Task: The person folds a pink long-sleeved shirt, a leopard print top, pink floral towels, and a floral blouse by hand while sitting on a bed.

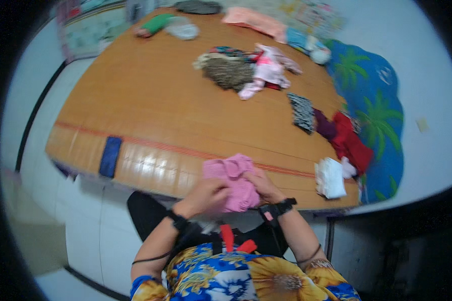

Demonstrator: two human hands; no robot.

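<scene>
A pink, finely striped cloth garment [235,180] is bunched between my two hands at the near edge of the mat-covered bed [154,101]. My left hand [207,193] grips its left side, fingers curled and partly blurred. On the opposite side, my right hand [263,185] pinches the cloth, with the thumb lying on top. Part of the garment is folded over itself at the top. Which kind of garment it is, I cannot tell.
A dark blue folded cloth [110,157] lies near the left edge. White folded cloth [330,178], red clothing [350,141] and a black-and-white patterned piece [301,113] lie right. Farther back sit a clothes pile [229,71], a pink pillow-like cloth [254,23] and a green item [157,23].
</scene>
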